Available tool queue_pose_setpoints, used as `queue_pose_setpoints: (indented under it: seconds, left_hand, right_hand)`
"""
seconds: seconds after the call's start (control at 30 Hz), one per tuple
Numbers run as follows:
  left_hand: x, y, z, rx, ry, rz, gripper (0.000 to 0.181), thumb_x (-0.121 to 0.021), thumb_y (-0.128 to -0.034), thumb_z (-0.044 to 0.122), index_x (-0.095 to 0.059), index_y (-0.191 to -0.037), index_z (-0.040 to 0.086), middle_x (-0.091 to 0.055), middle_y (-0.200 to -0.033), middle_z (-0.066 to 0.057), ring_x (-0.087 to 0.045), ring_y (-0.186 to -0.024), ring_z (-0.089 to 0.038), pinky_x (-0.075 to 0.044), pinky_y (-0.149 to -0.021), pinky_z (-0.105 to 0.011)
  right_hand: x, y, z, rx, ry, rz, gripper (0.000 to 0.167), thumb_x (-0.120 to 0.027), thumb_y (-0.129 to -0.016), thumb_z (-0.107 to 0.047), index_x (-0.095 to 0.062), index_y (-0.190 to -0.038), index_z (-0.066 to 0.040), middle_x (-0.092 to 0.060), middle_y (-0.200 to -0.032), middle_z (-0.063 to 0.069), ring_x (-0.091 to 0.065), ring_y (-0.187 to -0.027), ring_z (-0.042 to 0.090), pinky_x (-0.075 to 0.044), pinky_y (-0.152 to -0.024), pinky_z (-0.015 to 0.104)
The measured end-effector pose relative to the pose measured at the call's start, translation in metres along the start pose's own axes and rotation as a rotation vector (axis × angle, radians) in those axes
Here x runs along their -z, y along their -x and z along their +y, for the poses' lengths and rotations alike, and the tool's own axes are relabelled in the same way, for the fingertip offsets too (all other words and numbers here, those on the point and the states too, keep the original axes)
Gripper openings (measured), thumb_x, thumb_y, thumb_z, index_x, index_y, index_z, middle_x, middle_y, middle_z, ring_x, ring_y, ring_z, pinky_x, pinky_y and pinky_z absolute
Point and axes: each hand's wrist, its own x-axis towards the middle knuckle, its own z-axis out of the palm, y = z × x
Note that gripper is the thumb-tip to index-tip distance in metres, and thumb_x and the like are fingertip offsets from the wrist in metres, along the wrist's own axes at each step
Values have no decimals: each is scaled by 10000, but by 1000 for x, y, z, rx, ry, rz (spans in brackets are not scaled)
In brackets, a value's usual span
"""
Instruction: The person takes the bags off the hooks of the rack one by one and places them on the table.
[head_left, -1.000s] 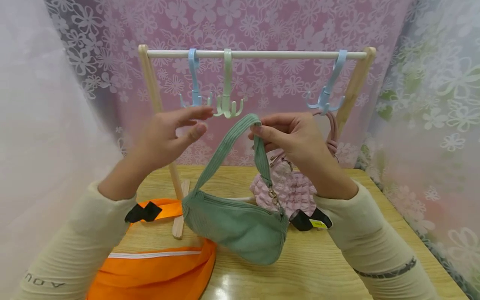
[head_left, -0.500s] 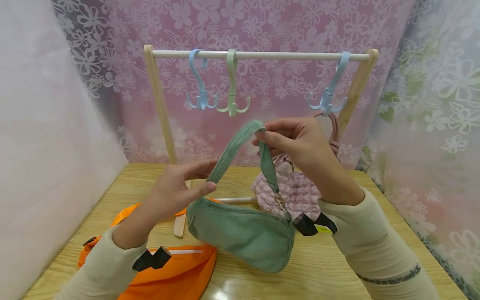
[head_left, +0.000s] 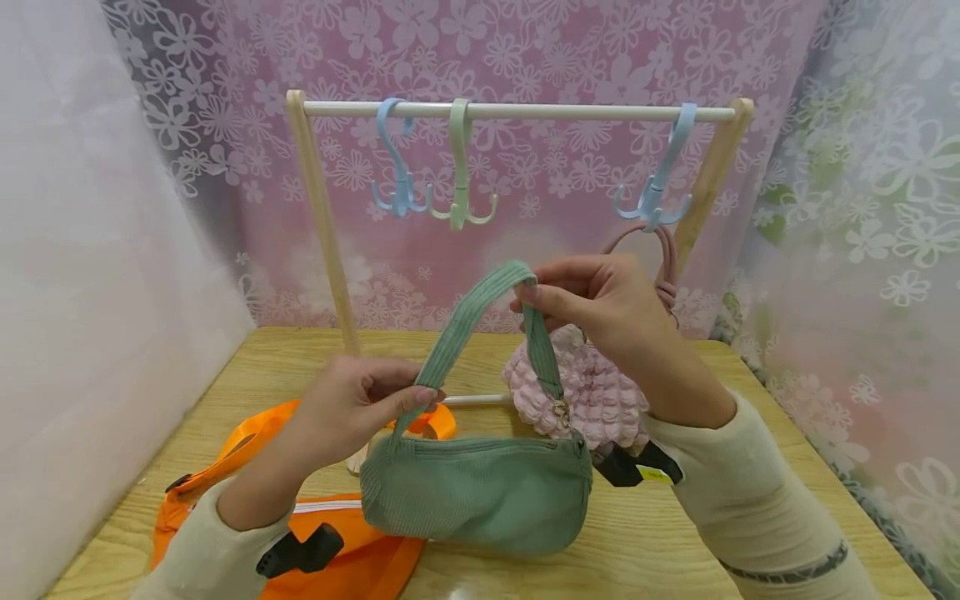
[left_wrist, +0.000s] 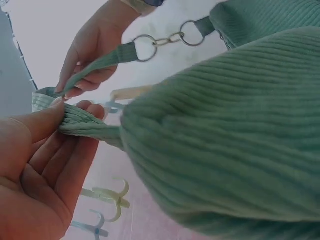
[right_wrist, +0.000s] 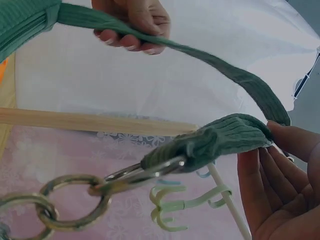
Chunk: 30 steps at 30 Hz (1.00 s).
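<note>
A green corduroy handbag (head_left: 480, 496) hangs by its strap (head_left: 467, 325) between my hands, low over the table. My right hand (head_left: 600, 304) pinches the strap near its top, thumb against fingers. Lower down on the strap's left side, my left hand (head_left: 360, 408) pinches the band between thumb and fingers, as the left wrist view also shows at the strap (left_wrist: 82, 122). Metal rings (right_wrist: 75, 200) join the strap to the bag's right end. Behind the bag, an orange bag (head_left: 330, 550) with a white zip lies on the table.
A wooden rack carries a white rod (head_left: 555, 110). From it hang a blue hook (head_left: 401, 187), a green hook (head_left: 460, 192) and another blue hook (head_left: 652, 196). A pink quilted bag (head_left: 592, 392) is behind my right hand, its handle (head_left: 667, 258) below the right hook.
My left hand has come down from beside the hooks and taken hold of the strap's left side. My right hand and the green handbag have lowered slightly.
</note>
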Motion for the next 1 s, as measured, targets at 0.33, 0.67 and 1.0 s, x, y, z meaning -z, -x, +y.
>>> queue_pose_setpoints:
  seconds: [0.33, 0.67, 1.0]
  left_hand:
    - [-5, 0, 3, -24, 147, 51, 177, -625, -931, 22, -689, -1057, -85, -729, -925, -183, -725, -803, -146, -594, -645, -330]
    - [-4, 3, 0, -6, 228, 61, 196, -613, -945, 43, -675, -1043, -115, -749, -936, 2, -728, -802, -168, -595, -677, -343]
    - [1, 5, 0, 16, 194, 48, 207, -605, -951, 41, -667, -1078, -110, -748, -962, 6, -725, -826, -159, -589, -730, -321]
  right_hand:
    - [-2, 8, 31, -19, -73, -94, 222, -631, -943, -57, -671, -1111, 83, -745, -911, 39, -709, -811, 212, -586, -739, 361]
    - [-13, 18, 61, -102, -87, -178, 219, -674, -928, -140, -700, -1106, -15, -725, -967, 136, -699, -856, 232, -574, -784, 374]
    - [-39, 23, 100, 1, -147, -344, 297, -713, -880, -55, -650, -1159, 24, -699, -1011, 156, -691, -910, 211, -570, -812, 350]
